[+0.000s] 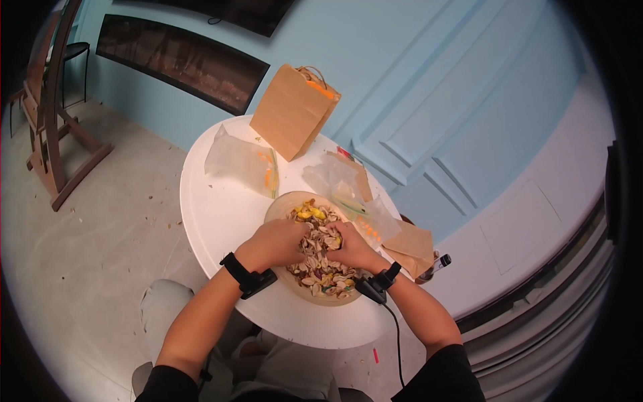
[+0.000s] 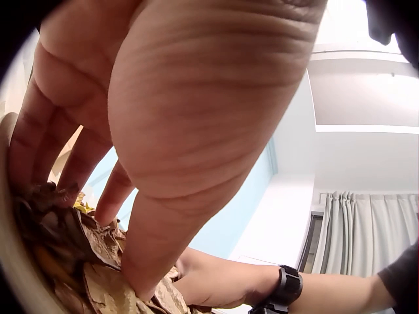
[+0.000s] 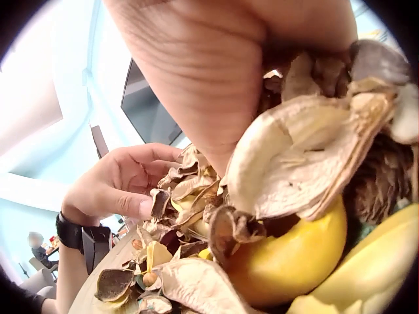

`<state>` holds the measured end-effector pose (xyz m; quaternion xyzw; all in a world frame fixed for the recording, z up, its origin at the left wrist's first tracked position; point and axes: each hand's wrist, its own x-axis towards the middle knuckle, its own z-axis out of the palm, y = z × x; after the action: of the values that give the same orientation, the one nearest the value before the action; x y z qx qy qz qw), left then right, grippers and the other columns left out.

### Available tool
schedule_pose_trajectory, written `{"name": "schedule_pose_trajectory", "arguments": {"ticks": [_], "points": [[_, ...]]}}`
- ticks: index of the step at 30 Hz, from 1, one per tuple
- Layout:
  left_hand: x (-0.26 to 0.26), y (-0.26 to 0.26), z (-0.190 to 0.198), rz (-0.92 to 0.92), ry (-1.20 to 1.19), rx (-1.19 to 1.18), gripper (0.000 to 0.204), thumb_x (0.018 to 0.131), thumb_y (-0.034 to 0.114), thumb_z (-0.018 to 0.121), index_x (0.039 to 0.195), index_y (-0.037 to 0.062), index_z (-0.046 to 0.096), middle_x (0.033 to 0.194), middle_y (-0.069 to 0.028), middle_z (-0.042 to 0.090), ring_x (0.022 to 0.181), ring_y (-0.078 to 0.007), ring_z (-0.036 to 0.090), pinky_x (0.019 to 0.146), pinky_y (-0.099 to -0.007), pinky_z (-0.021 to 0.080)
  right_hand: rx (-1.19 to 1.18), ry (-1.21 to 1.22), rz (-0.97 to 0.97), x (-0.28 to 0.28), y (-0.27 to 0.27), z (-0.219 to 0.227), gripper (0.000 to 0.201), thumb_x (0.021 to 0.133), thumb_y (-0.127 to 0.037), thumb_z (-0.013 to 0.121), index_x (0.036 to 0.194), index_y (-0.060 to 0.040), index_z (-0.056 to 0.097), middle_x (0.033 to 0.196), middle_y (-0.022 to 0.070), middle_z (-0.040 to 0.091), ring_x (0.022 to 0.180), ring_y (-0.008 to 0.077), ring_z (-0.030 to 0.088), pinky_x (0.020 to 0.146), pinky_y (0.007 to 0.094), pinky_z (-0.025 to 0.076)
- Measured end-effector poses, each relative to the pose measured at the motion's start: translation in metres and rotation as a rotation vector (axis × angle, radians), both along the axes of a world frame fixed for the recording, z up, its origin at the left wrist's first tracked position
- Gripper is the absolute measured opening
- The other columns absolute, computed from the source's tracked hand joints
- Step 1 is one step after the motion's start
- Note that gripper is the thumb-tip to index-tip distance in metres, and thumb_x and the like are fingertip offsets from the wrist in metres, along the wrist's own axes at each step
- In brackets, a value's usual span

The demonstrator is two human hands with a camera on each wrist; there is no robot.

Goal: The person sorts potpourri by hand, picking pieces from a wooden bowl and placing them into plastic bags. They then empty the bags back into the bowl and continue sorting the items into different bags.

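The fingers (image 2: 116,194) of the left hand (image 1: 276,242) stand spread, tips down in dried husks (image 1: 320,269), and the right hand (image 1: 353,248) faces them, its fingers too hidden to tell.

One bowl (image 1: 281,206), one table (image 1: 214,214), two wristbands (image 1: 236,269)

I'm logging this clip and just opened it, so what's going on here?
Someone's left grip and right grip are both down among dried pieces in a round bowl on a white table. The fingertips are mostly buried, so exactly what they hold can't be told. Some yellow pieces lie in the mix. Beyond the bowl stands a brown paper bag, with a plastic bag lying near it.
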<state>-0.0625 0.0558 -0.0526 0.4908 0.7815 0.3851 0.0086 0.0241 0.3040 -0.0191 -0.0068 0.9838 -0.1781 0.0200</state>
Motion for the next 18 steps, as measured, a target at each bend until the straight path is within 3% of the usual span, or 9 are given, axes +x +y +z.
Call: {"name": "schedule_pose_trajectory", "arguments": {"ticks": [3, 6, 9, 12, 15, 18], "points": [[-0.001, -0.004, 0.002, -0.015, -0.010, 0.007, 0.041, 0.073, 0.025, 0.082, 0.105, 0.0038, 0.068, 0.094, -0.0201, 0.072, 0.094, -0.0382, 0.070, 0.082, -0.0476, 0.055, -0.254, -0.081, -0.058, -0.004, 0.007, 0.003, 0.056, 0.079, -0.011, 0.077, 0.129, -0.0088, 0.053, 0.116, 0.0149, 0.058, 0.109, 0.0249, 0.059, 0.095, 0.0330, 0.051], [-0.005, -0.004, 0.009, -0.047, -0.074, -0.124, 0.057, 0.076, 0.030, 0.082, 0.123, 0.0019, 0.064, 0.107, -0.0220, 0.071, 0.104, -0.0376, 0.068, 0.092, -0.0446, 0.053, -0.433, -0.086, -0.190, -0.002, 0.004, 0.020, 0.041, 0.085, 0.000, 0.071, 0.123, -0.0094, 0.057, 0.098, -0.0016, 0.063, 0.075, 0.0084, 0.060, 0.067, 0.0243, 0.052], [-0.007, -0.002, 0.008, -0.024, -0.067, -0.094, 0.056, 0.077, 0.029, 0.083, 0.123, 0.0018, 0.065, 0.107, -0.0219, 0.071, 0.105, -0.0376, 0.067, 0.093, -0.0439, 0.053, -0.695, -0.142, -0.205, 0.003, 0.002, 0.037, 0.044, 0.087, -0.005, 0.075, 0.127, -0.0100, 0.057, 0.105, -0.0005, 0.063, 0.086, 0.0087, 0.061, 0.074, 0.0238, 0.052], [-0.005, -0.002, 0.004, -0.021, -0.046, 0.017, 0.041, 0.074, 0.025, 0.082, 0.105, 0.0015, 0.067, 0.097, -0.0227, 0.070, 0.097, -0.0403, 0.067, 0.085, -0.0479, 0.053, -0.492, -0.168, -0.106, 0.007, -0.014, 0.053, 0.058, 0.086, -0.018, 0.080, 0.138, -0.0095, 0.054, 0.118, 0.0072, 0.062, 0.108, 0.0156, 0.061, 0.087, 0.0278, 0.053], [-0.005, -0.005, 0.011, -0.030, -0.034, -0.081, 0.055, 0.077, 0.027, 0.083, 0.122, 0.0012, 0.065, 0.107, -0.0220, 0.071, 0.105, -0.0375, 0.067, 0.093, -0.0437, 0.053, -0.215, -0.153, 0.022, 0.003, -0.010, 0.058, 0.080, 0.082, -0.031, 0.086, 0.149, -0.0109, 0.046, 0.131, 0.0157, 0.056, 0.125, 0.0237, 0.054, 0.103, 0.0340, 0.047], [-0.006, -0.005, 0.009, -0.032, -0.038, -0.080, 0.054, 0.077, 0.027, 0.083, 0.121, 0.0009, 0.065, 0.107, -0.0221, 0.071, 0.104, -0.0376, 0.067, 0.092, -0.0435, 0.053, -0.124, -0.202, 0.102, -0.006, -0.015, 0.055, 0.095, 0.075, -0.041, 0.088, 0.153, -0.0110, 0.042, 0.144, 0.0228, 0.045, 0.138, 0.0330, 0.043, 0.113, 0.0389, 0.037]]}}
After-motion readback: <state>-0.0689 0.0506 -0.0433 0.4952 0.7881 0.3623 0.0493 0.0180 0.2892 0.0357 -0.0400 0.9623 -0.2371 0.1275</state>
